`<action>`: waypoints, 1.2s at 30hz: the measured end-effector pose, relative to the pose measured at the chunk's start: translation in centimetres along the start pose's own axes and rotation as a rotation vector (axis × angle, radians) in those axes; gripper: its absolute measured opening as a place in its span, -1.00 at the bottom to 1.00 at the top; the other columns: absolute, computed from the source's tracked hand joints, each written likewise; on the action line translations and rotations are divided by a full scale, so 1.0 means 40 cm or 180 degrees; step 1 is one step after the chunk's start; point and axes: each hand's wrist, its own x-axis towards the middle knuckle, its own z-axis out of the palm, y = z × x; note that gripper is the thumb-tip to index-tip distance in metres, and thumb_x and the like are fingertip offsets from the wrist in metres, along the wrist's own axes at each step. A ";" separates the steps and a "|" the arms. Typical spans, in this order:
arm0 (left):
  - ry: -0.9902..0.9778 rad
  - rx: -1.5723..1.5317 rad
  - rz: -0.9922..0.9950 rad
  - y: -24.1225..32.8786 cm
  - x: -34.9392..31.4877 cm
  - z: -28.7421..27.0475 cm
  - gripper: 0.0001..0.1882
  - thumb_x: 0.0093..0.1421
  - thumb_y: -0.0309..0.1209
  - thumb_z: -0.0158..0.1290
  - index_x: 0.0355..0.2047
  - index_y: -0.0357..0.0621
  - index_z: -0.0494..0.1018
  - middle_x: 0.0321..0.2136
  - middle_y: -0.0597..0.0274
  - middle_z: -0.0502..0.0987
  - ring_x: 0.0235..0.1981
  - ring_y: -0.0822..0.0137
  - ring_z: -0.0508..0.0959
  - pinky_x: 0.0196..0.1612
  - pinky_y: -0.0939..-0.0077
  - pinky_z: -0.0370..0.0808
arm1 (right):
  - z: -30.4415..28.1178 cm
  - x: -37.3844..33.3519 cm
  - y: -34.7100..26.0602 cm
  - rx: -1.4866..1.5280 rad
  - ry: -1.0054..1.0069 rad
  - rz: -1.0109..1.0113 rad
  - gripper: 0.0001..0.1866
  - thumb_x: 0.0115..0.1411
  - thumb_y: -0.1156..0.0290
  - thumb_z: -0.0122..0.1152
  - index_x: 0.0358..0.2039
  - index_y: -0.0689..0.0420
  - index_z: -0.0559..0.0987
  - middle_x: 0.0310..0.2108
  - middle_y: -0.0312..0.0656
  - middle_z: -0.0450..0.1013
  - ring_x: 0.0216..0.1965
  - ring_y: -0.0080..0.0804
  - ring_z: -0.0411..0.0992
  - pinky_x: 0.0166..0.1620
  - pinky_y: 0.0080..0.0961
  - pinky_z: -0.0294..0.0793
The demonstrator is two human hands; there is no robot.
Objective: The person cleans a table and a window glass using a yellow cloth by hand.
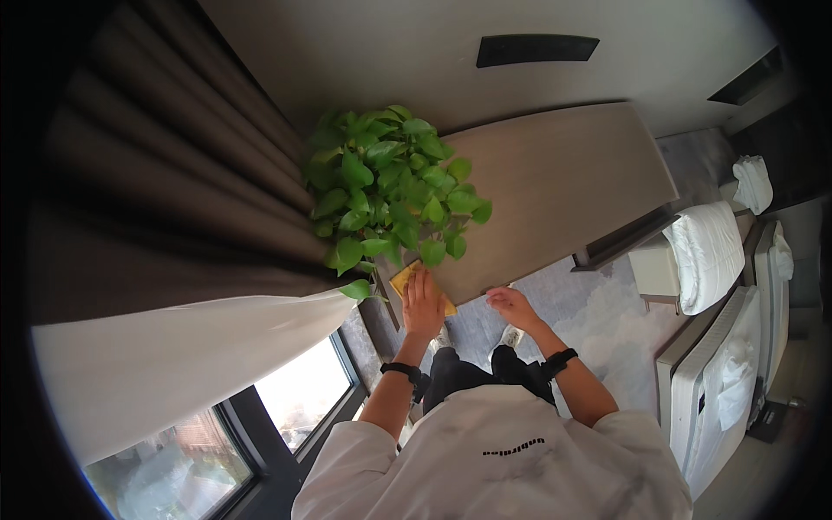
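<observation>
My left hand [422, 305] presses a yellow cloth [398, 278] against the near left end of a brown desk [555, 182]. Its fingers lie close together over the cloth, which shows on both sides of the hand. Just beyond the fingertips, the leaves of a bushy green plant [390, 182] hang over the desk, hiding its pot. My right hand [513, 305] is by the desk's front edge, apart from the cloth. Its fingers are loosely bent and slightly apart, with nothing visible in them.
A dark curtain [173, 165] and a pale sheer one [199, 364] hang at the left by a window [299, 390]. To the right, a folded white quilt [706, 251] rests on a low cabinet [653, 270], near mattresses [715, 373]. My feet are on the grey patterned floor [598, 321].
</observation>
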 end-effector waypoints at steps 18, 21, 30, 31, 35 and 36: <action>-0.1101 0.1095 -0.0994 -0.073 0.075 -0.021 -0.19 0.28 0.13 -0.28 0.37 -0.09 -0.15 0.39 0.11 -0.22 0.38 -0.18 -0.29 0.35 -0.08 -0.30 | -0.179 0.153 -0.065 -0.2908 0.0110 0.0147 0.38 -0.23 -0.21 0.42 0.39 -0.10 -0.31 0.41 -0.03 -0.56 0.39 0.10 -0.62 0.29 0.23 -0.52; -0.1636 0.1168 -0.1047 -0.059 0.142 -0.076 -0.17 0.27 0.11 -0.25 0.38 -0.07 -0.20 0.39 0.19 -0.23 0.38 -0.12 -0.26 0.35 -0.08 -0.28 | -0.192 0.148 -0.065 -0.2972 -0.0090 0.0365 0.43 -0.25 -0.26 0.41 0.38 -0.15 -0.41 0.40 -0.03 -0.63 0.38 0.08 -0.69 0.25 0.28 -0.60; -0.1995 0.0691 -0.1428 -0.063 0.205 -0.079 -0.16 0.24 -0.01 -0.15 0.38 -0.09 -0.24 0.40 0.21 -0.31 0.40 0.07 -0.24 0.32 -0.15 -0.24 | -0.192 0.154 -0.085 -0.2813 0.0020 0.0309 0.41 -0.26 -0.18 0.46 0.39 -0.18 -0.36 0.40 -0.01 -0.60 0.39 0.08 -0.66 0.26 0.27 -0.58; -0.1285 0.0562 -0.1320 -0.053 0.188 -0.065 -0.16 0.22 -0.06 -0.13 0.38 -0.11 -0.22 0.40 0.14 -0.30 0.40 0.06 -0.22 0.32 -0.13 -0.22 | -0.189 0.152 -0.087 -0.2779 -0.0035 0.0298 0.42 -0.27 -0.19 0.45 0.39 -0.18 -0.36 0.40 0.00 -0.61 0.38 0.11 -0.66 0.26 0.27 -0.59; -0.0108 0.0153 -0.1460 -0.027 0.187 -0.005 -0.18 0.17 -0.17 -0.09 0.36 -0.20 -0.13 0.38 -0.04 -0.21 0.39 -0.03 -0.19 0.32 -0.08 -0.16 | -0.189 0.154 -0.093 -0.2824 -0.0018 0.0270 0.42 -0.28 -0.16 0.46 0.39 -0.18 -0.36 0.39 0.01 -0.62 0.38 0.13 -0.65 0.26 0.27 -0.57; -0.0126 0.0156 -0.1453 -0.031 0.185 -0.002 -0.18 0.17 -0.17 -0.09 0.36 -0.20 -0.13 0.38 -0.04 -0.21 0.39 -0.03 -0.19 0.32 -0.08 -0.16 | -0.189 0.156 -0.094 -0.2813 -0.0017 0.0286 0.42 -0.28 -0.16 0.46 0.39 -0.18 -0.36 0.39 0.01 -0.62 0.38 0.13 -0.65 0.26 0.27 -0.57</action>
